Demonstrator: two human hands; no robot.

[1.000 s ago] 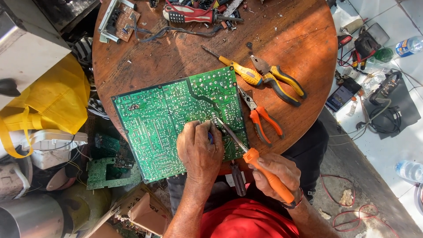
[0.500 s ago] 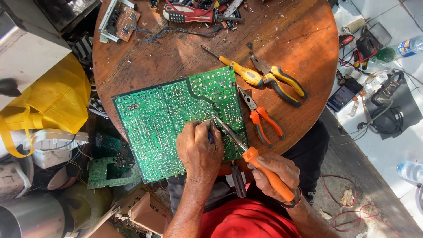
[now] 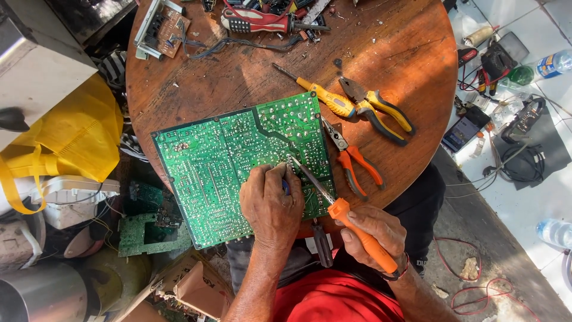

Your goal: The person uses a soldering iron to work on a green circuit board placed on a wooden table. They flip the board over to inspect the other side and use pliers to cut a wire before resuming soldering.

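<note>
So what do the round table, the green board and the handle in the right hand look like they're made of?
Round table: looks like wood, brown, scratched and worn, dull finish.
Green circuit board: rigid laminate by the look, glossy green coating dotted with silvery solder points.
Soldering iron handle in the right hand: smooth orange, probably plastic; its thin shaft looks metallic.

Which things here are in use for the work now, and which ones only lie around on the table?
In use:
- green circuit board
- orange-handled soldering iron, in the right hand
- small blue tool, in the left hand

Lying about:
- yellow screwdriver
- yellow-handled pliers
- orange-handled pliers
- red tool
- small brown board
</note>
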